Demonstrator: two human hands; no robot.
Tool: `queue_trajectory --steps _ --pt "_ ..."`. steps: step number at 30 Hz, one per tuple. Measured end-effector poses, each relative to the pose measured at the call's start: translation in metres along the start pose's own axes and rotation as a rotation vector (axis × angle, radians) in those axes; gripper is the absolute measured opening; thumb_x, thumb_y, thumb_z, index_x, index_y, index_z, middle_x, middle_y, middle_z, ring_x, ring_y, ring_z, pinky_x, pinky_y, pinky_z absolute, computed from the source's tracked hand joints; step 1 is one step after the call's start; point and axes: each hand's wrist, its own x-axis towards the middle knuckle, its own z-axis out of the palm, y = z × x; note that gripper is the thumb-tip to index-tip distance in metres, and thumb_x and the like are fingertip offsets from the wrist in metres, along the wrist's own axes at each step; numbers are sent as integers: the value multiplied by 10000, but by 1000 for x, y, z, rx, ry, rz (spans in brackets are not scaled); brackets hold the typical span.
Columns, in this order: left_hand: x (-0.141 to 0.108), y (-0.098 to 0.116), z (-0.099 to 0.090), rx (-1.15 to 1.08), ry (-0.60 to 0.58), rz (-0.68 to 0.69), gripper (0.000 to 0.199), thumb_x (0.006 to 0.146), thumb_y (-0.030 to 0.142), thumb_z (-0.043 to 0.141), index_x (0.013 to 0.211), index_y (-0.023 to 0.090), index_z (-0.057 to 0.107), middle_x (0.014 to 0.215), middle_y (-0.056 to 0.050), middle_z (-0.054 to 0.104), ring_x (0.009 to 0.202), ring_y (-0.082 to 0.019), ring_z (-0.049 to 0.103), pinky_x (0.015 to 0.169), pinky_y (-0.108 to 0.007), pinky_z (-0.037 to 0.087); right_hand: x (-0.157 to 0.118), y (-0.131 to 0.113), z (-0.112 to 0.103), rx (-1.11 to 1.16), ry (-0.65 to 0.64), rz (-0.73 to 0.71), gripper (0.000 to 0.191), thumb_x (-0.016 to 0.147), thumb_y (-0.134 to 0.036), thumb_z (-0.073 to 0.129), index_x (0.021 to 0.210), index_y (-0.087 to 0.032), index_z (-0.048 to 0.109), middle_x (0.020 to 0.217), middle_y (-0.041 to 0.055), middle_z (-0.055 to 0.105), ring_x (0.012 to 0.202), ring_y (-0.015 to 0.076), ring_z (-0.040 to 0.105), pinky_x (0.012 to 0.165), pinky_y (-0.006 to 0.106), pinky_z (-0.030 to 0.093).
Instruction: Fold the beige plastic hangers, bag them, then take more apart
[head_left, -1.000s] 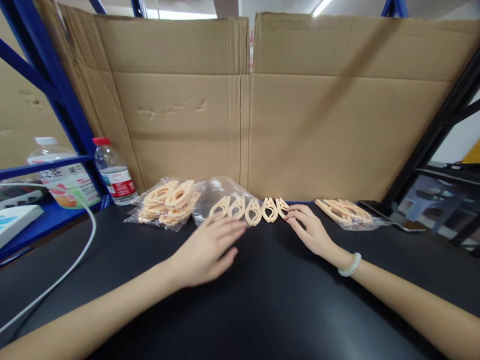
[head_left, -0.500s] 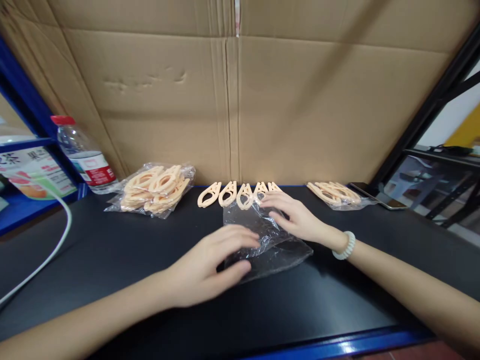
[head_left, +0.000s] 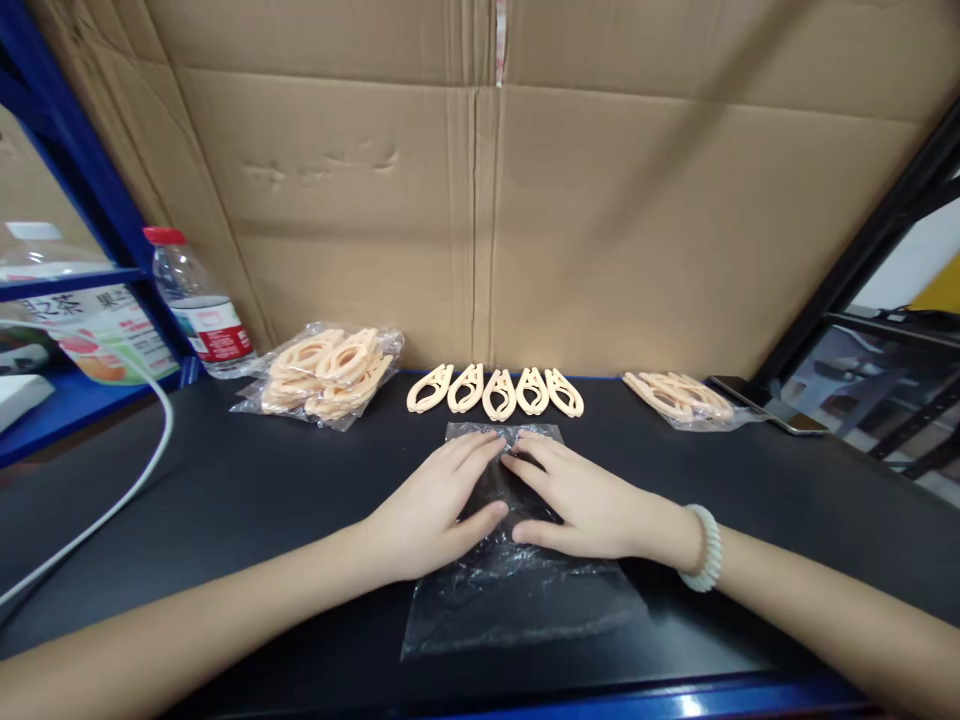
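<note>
A clear plastic bag (head_left: 525, 605) lies flat on the black table, below a row of several cream plastic clips (head_left: 499, 394). My left hand (head_left: 442, 500) rests on the bag's left part with its fingers apart. On the bag's right part lies my right hand (head_left: 585, 495), fingers spread, a pale coiled band round its wrist. The two hands' fingertips are close together near the bag's upper edge. Neither hand holds anything.
A bag full of cream clips (head_left: 330, 375) sits at the back left, near a red-capped bottle (head_left: 206, 310). Back right are a smaller bag of clips (head_left: 679, 397) and a phone (head_left: 772, 405). A white cable (head_left: 127, 495) curves along the left; cardboard (head_left: 337, 200) stands behind.
My right hand has come down from the clips onto the bag, beside my left hand. The bag now lies flatter and nearer the front edge. All the clips in the row are now uncovered.
</note>
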Motion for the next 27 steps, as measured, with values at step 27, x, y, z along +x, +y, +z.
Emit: queue_trajectory --steps 27 --pt "-13 19 3 -77 -51 150 506 841 216 590 1323 226 435 1343 -109 534 1262 -276 478 1063 -467 432 -5 47 -3 -67 106 80 451 1000 -416 393 1389 -213 499 1505 87 399 1424 262 286 1161 494 250"
